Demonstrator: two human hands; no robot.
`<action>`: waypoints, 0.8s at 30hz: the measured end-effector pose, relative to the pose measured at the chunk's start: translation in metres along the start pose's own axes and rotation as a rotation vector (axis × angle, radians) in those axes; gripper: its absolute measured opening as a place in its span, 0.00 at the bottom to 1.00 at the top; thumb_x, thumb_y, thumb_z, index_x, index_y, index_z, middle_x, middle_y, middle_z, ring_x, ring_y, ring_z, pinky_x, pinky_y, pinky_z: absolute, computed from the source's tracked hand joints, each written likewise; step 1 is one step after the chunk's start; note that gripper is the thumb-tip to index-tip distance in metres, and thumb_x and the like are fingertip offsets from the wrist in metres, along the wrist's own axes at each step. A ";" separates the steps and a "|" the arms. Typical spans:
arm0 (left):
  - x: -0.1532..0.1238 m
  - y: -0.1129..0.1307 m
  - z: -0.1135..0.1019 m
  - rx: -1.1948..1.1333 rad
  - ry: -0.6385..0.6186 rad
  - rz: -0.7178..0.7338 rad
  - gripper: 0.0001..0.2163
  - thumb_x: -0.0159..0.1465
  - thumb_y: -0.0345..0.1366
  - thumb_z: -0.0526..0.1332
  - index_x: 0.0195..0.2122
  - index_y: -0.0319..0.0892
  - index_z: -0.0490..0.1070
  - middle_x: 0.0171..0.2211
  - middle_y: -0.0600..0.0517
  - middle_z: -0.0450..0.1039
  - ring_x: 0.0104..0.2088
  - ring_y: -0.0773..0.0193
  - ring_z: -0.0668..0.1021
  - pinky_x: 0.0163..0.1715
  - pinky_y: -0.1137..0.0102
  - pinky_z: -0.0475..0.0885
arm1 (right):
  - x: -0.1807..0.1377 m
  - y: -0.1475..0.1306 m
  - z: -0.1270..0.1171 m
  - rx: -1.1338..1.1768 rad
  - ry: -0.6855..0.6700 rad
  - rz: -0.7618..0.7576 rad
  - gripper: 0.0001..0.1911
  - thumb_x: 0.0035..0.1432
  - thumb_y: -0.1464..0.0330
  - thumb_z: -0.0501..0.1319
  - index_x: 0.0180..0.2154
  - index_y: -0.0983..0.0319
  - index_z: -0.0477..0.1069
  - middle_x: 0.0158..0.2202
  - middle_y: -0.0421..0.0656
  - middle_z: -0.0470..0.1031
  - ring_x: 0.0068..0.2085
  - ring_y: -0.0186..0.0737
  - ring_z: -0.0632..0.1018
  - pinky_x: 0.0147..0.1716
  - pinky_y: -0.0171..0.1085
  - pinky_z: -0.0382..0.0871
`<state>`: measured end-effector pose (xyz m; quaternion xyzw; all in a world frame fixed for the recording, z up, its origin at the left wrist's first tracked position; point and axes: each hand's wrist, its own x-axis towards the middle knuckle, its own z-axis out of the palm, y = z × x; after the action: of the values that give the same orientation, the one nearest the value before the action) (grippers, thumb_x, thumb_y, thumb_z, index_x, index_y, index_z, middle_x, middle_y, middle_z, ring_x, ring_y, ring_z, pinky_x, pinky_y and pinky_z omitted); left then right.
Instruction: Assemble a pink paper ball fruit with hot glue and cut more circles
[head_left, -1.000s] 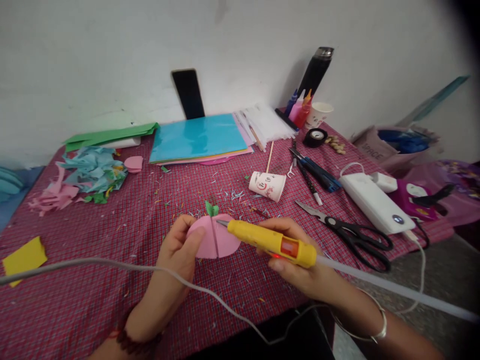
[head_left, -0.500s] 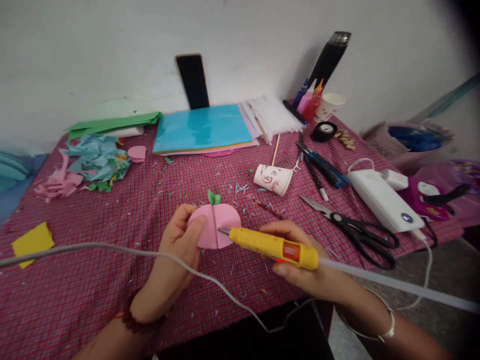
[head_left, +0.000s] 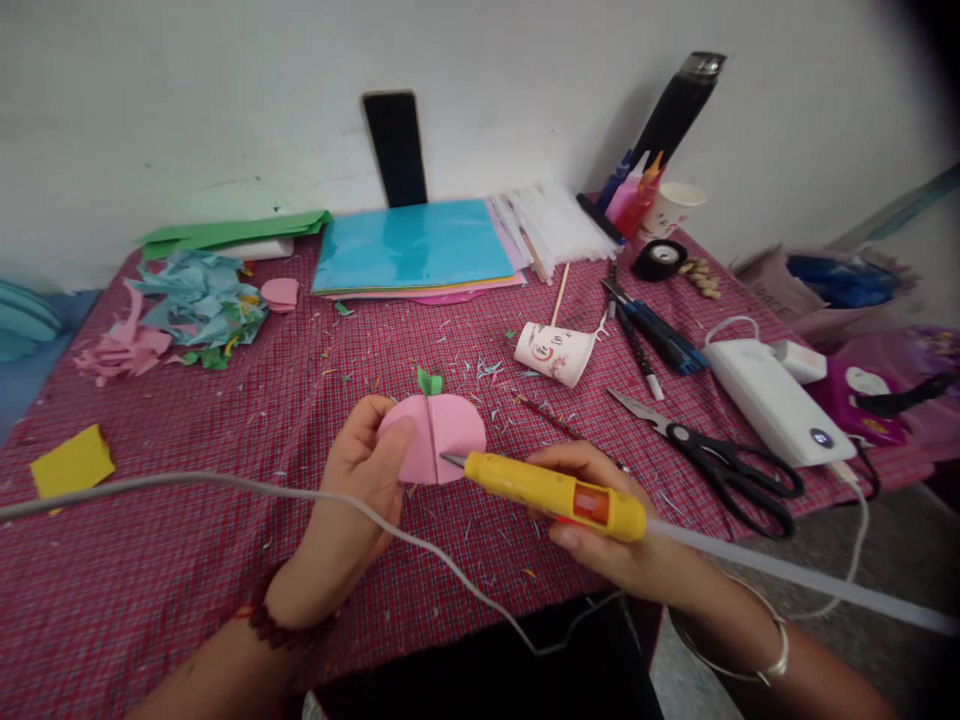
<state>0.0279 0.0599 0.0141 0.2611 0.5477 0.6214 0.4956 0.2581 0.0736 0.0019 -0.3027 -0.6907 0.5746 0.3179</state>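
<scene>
Between the thumb and fingers of my left hand (head_left: pixel 364 475) is a pink paper peach (head_left: pixel 459 430), folded along its middle, with a small green paper leaf (head_left: pixel 430 382) at its top. My right hand (head_left: pixel 600 520) is wrapped round a yellow hot glue gun (head_left: pixel 551 490). Its metal nozzle points left and lies over the lower right half of the peach, close to the fold; whether it touches the paper I cannot tell. A long translucent glue stick (head_left: pixel 787 575) sticks out of the gun's back end. A grey cable (head_left: pixel 420 545) passes in front of my left wrist.
Black-handled scissors (head_left: pixel 720 460), a white power bank (head_left: pixel 776 400) and a utility knife (head_left: pixel 664 335) lie on the right. A paper cup (head_left: pixel 555 352) rests on its side. Coloured sheets (head_left: pixel 412 250) and paper scraps (head_left: pixel 199 300) are at the back and left. A phone (head_left: pixel 395 148) leans on the wall.
The camera view has shifted slightly. Both hands keep their grips, and the glue gun's nozzle stays over the peach's right half near the fold.
</scene>
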 end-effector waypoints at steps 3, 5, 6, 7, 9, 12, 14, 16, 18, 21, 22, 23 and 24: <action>-0.001 0.000 0.000 -0.003 -0.011 -0.007 0.08 0.56 0.36 0.65 0.30 0.41 0.65 0.25 0.57 0.68 0.24 0.73 0.68 0.23 0.78 0.64 | 0.002 0.000 0.000 0.000 0.015 0.002 0.22 0.57 0.65 0.66 0.52 0.48 0.65 0.43 0.38 0.74 0.37 0.33 0.75 0.34 0.31 0.69; -0.001 0.000 0.000 0.000 -0.010 -0.007 0.08 0.56 0.36 0.65 0.29 0.41 0.65 0.25 0.57 0.68 0.24 0.73 0.69 0.23 0.78 0.64 | 0.002 0.001 0.000 -0.004 -0.001 0.005 0.22 0.57 0.66 0.66 0.52 0.48 0.65 0.43 0.38 0.74 0.39 0.34 0.76 0.36 0.31 0.69; -0.001 0.001 0.000 0.002 -0.005 -0.007 0.08 0.56 0.35 0.65 0.29 0.41 0.65 0.25 0.57 0.67 0.24 0.73 0.69 0.23 0.78 0.65 | 0.002 0.001 0.000 -0.006 -0.011 0.009 0.23 0.57 0.66 0.67 0.52 0.48 0.65 0.43 0.38 0.74 0.40 0.34 0.76 0.37 0.31 0.70; -0.001 0.001 0.000 0.001 0.000 -0.006 0.08 0.56 0.35 0.65 0.29 0.41 0.65 0.25 0.57 0.67 0.24 0.73 0.68 0.23 0.78 0.64 | 0.001 0.002 0.000 -0.006 -0.021 0.015 0.23 0.57 0.66 0.67 0.52 0.48 0.65 0.43 0.38 0.74 0.41 0.34 0.76 0.37 0.31 0.70; 0.000 0.002 0.000 -0.008 0.009 -0.002 0.08 0.57 0.35 0.65 0.29 0.41 0.65 0.26 0.57 0.67 0.24 0.73 0.68 0.23 0.78 0.64 | -0.001 0.002 0.000 0.001 -0.032 0.027 0.22 0.57 0.66 0.66 0.52 0.48 0.65 0.43 0.38 0.74 0.40 0.34 0.76 0.37 0.31 0.70; 0.001 0.002 -0.001 -0.025 0.014 0.005 0.08 0.56 0.36 0.66 0.29 0.41 0.66 0.26 0.56 0.67 0.24 0.73 0.68 0.23 0.78 0.64 | -0.002 0.002 0.000 0.001 -0.027 0.029 0.21 0.57 0.65 0.66 0.52 0.49 0.65 0.42 0.38 0.74 0.39 0.34 0.76 0.36 0.31 0.69; 0.001 0.002 -0.001 -0.028 0.015 -0.001 0.08 0.56 0.35 0.66 0.29 0.41 0.66 0.26 0.56 0.68 0.24 0.73 0.68 0.23 0.78 0.64 | -0.002 0.001 -0.001 -0.013 -0.008 0.020 0.21 0.57 0.65 0.66 0.51 0.50 0.65 0.41 0.38 0.74 0.39 0.34 0.76 0.35 0.31 0.69; 0.000 0.002 -0.001 -0.022 0.009 -0.019 0.09 0.56 0.35 0.66 0.29 0.41 0.65 0.26 0.56 0.67 0.24 0.72 0.68 0.23 0.77 0.64 | -0.001 0.001 -0.002 -0.017 0.022 0.009 0.20 0.57 0.65 0.66 0.51 0.49 0.65 0.40 0.38 0.73 0.37 0.33 0.75 0.34 0.30 0.69; -0.001 0.003 0.000 -0.012 0.005 -0.034 0.09 0.56 0.35 0.66 0.28 0.41 0.65 0.25 0.56 0.67 0.24 0.72 0.68 0.22 0.77 0.64 | 0.000 0.000 -0.003 -0.014 0.042 0.002 0.20 0.58 0.65 0.66 0.51 0.49 0.65 0.40 0.38 0.73 0.37 0.33 0.75 0.33 0.30 0.68; -0.002 0.003 0.001 -0.001 0.009 -0.038 0.09 0.55 0.35 0.66 0.28 0.41 0.64 0.24 0.57 0.66 0.23 0.73 0.67 0.22 0.78 0.63 | 0.000 0.001 -0.002 -0.043 0.053 -0.001 0.21 0.57 0.65 0.67 0.51 0.50 0.65 0.41 0.38 0.73 0.38 0.34 0.75 0.34 0.31 0.69; -0.002 0.003 0.001 0.001 0.007 -0.040 0.09 0.55 0.35 0.66 0.28 0.41 0.64 0.24 0.57 0.65 0.23 0.73 0.66 0.21 0.78 0.63 | 0.000 0.001 -0.002 -0.058 0.055 -0.001 0.21 0.57 0.64 0.67 0.51 0.50 0.65 0.41 0.39 0.73 0.38 0.34 0.75 0.34 0.31 0.69; -0.002 0.003 0.001 0.005 0.002 -0.042 0.10 0.55 0.35 0.66 0.28 0.41 0.64 0.24 0.58 0.65 0.22 0.74 0.66 0.21 0.79 0.62 | 0.000 0.001 -0.002 -0.071 0.060 -0.003 0.21 0.57 0.64 0.67 0.51 0.51 0.65 0.41 0.39 0.73 0.38 0.35 0.75 0.34 0.32 0.69; -0.002 0.003 0.002 0.013 -0.005 -0.050 0.10 0.55 0.35 0.66 0.28 0.41 0.64 0.24 0.58 0.65 0.22 0.74 0.65 0.21 0.79 0.62 | 0.000 0.001 -0.001 -0.082 0.067 -0.004 0.21 0.57 0.64 0.67 0.51 0.51 0.65 0.41 0.40 0.73 0.38 0.35 0.75 0.35 0.33 0.69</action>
<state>0.0290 0.0589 0.0182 0.2522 0.5566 0.6048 0.5106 0.2591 0.0749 0.0012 -0.3334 -0.7033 0.5346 0.3294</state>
